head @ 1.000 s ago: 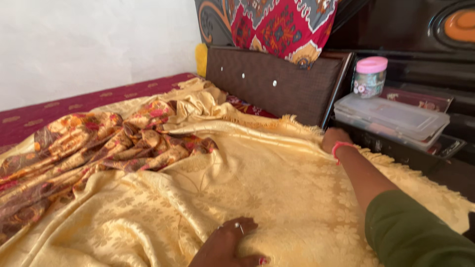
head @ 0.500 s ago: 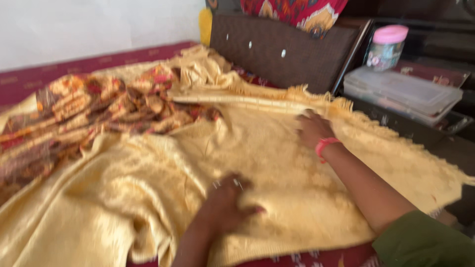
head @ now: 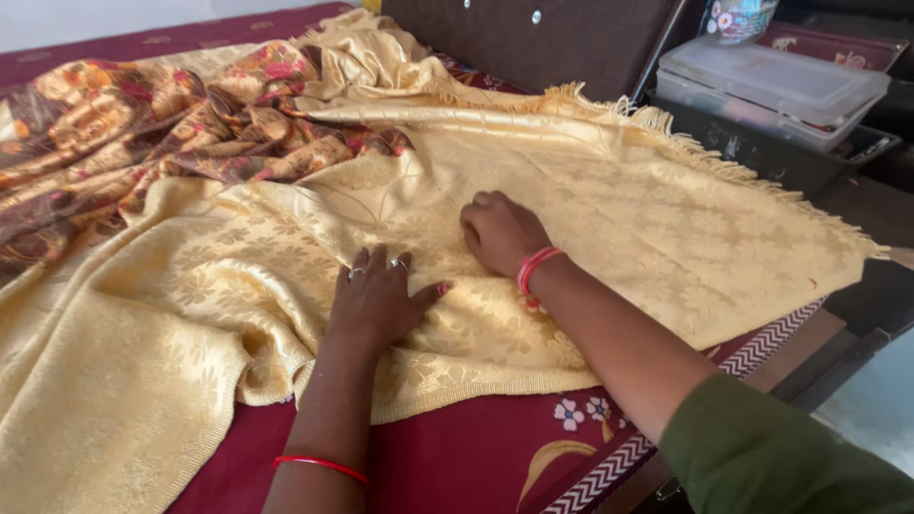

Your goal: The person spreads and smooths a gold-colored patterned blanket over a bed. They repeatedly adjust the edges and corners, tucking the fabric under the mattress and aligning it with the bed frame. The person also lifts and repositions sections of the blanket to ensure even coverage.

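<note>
A large pale yellow cloth [head: 657,238] with a woven flower pattern and a fringed edge lies spread over the bed. My left hand [head: 376,300] rests flat on it, fingers apart, rings on two fingers. Just to its right, my right hand [head: 500,233] presses on the cloth with fingers curled under, a red band at the wrist. Neither hand lifts the fabric. A crumpled brown, red and gold patterned cloth [head: 143,124] lies at the far left, partly over the yellow one.
A maroon bedsheet [head: 466,457] with flowers and a zigzag border shows at the near edge. A dark padded headboard [head: 533,43] stands behind. Clear plastic boxes [head: 771,86] and a jar [head: 738,17] sit on a dark shelf at the upper right.
My right hand slid from the far fringed edge near the headboard back toward me. My left hand moved up onto the cloth's middle. The view tilted down, and the cloth's near edge now shows.
</note>
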